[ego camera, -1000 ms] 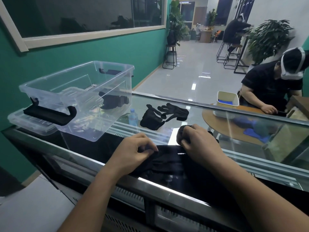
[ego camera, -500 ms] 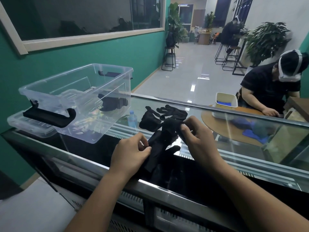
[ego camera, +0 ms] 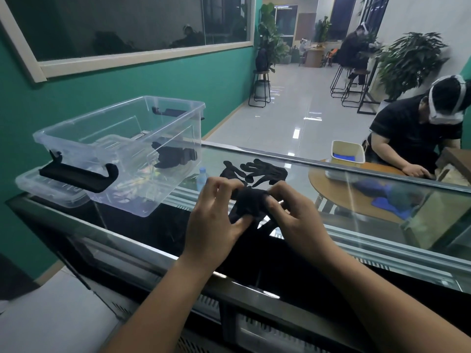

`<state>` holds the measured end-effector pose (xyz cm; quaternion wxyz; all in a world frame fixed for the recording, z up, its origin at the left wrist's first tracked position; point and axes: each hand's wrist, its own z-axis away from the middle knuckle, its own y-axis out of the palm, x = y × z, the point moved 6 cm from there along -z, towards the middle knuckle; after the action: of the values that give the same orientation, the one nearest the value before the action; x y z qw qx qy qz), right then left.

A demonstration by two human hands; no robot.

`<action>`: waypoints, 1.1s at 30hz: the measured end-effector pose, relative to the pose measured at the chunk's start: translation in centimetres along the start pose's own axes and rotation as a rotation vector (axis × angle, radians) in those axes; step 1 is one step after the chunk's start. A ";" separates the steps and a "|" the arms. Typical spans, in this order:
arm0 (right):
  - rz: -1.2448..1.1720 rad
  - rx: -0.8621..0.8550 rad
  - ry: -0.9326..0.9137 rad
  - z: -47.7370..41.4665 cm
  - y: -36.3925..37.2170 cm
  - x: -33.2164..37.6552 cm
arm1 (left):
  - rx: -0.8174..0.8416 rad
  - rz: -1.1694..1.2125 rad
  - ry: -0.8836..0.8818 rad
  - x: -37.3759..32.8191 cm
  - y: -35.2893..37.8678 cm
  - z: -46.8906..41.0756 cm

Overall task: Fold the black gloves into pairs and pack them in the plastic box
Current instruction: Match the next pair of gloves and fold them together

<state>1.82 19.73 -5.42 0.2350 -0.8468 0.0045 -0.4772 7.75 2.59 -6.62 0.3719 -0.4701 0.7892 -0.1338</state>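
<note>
Between my two hands hangs a bunched pair of black gloves (ego camera: 248, 203), lifted off the glass counter (ego camera: 382, 225). My left hand (ego camera: 215, 220) pinches its left end with thumb and fingers. My right hand (ego camera: 295, 217) grips its right end. Just behind them, two loose black gloves (ego camera: 257, 170) lie spread on the glass. The clear plastic box (ego camera: 122, 151) with black handles stands at the left on its lid (ego camera: 48, 192). A folded black glove pair (ego camera: 174, 155) lies inside it near the right wall.
A small water bottle (ego camera: 201, 178) shows through the glass beside the box. Beyond the counter a person in a black shirt sits at a round wooden table (ego camera: 331, 179) holding a white bin (ego camera: 348, 154). Green wall at left.
Both hands have raised the gloves off the counter and drawn them into a compact bundle. A second ago the gloves lay flat under my hands.
</note>
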 end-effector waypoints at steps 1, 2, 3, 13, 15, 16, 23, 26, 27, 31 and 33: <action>0.009 -0.001 -0.008 -0.1 0.0 -0.1 | -0.040 -0.015 0.037 0.0 -0.2 -0.3; 0.050 -0.019 -0.028 -0.3 -0.2 -0.4 | -0.063 -0.025 0.070 0.0 -0.4 -0.6; 0.129 -0.056 -0.064 -0.5 -0.5 -0.6 | -0.068 -0.035 0.096 0.0 -0.5 -0.9; 0.309 -0.391 -0.225 -0.2 -3.2 0.7 | -0.015 -0.015 0.134 -0.2 -0.5 -4.1; 0.241 -0.318 -0.219 0.2 -2.2 1.1 | -0.028 -0.021 0.151 -0.7 -0.6 -5.0; 0.200 -0.224 -0.185 0.3 -1.5 1.0 | -0.035 -0.025 0.164 -1.0 -0.6 -5.3; -0.514 0.277 0.483 0.8 3.3 -2.0 | -0.075 -0.026 0.269 -3.1 -1.9 -6.0; -0.810 0.214 0.558 -0.2 3.6 -3.1 | -0.050 -0.013 0.312 -3.1 -2.5 -5.0; -0.877 0.185 0.567 -0.5 3.6 -3.5 | -0.033 -0.013 0.316 -2.9 -2.6 -4.5; -1.029 0.233 0.594 -1.6 4.0 -4.0 | 0.029 -0.029 0.325 -1.8 -2.6 -2.4; -1.089 0.266 0.607 -2.0 4.3 -4.0 | 0.070 -0.031 0.329 -1.0 -2.5 -1.2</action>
<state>-1.06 16.03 -9.55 0.0502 -0.5186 -0.4195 -0.7433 8.80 1.99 -3.98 0.2518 -0.4407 0.8269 -0.2422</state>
